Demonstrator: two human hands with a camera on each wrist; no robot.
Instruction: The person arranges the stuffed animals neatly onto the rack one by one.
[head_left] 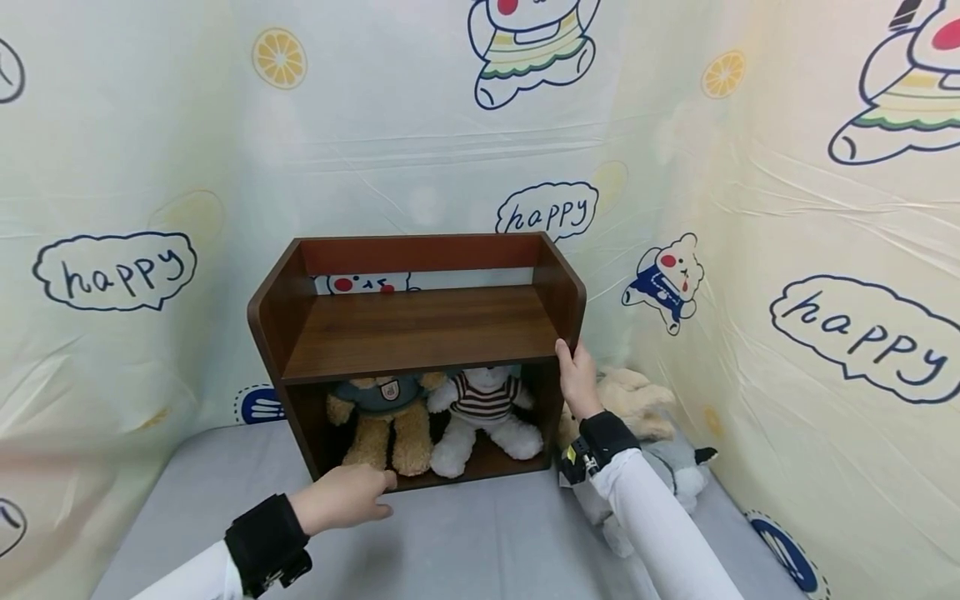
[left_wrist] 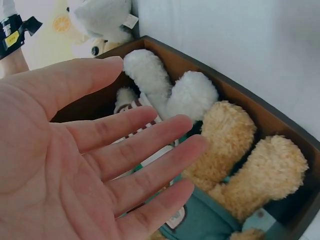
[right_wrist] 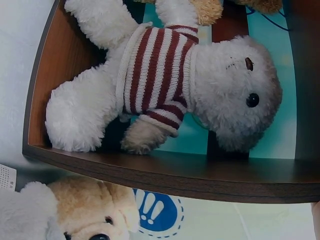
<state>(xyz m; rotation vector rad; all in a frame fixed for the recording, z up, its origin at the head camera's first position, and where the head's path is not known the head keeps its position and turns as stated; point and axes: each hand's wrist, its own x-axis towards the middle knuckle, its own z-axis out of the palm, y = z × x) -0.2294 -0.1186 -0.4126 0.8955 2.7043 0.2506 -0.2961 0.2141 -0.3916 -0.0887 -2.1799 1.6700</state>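
A brown wooden shelf point(head_left: 423, 333) stands on the grey surface with two teddy bears sitting in its lower compartment. The tan bear point(head_left: 375, 437) wears a blue-green top; the white bear point(right_wrist: 225, 85) beside it has a striped knit sweater point(right_wrist: 155, 70). My right hand point(head_left: 577, 383) grips the front edge of the shelf's right side panel, thumb on the front. My left hand point(head_left: 347, 497) is in front of the tan bear, near the lower front edge. Its fingers are extended and spread in the left wrist view, with nothing in the palm point(left_wrist: 45, 165).
Outside the shelf's right side lie more plush toys, a beige one point(head_left: 637, 400) and a grey and white one point(head_left: 678, 471), partly behind the right forearm. Printed cloth point(head_left: 405, 133) hangs behind and along the sides. Grey cloth point(head_left: 465, 542) covers the surface in front.
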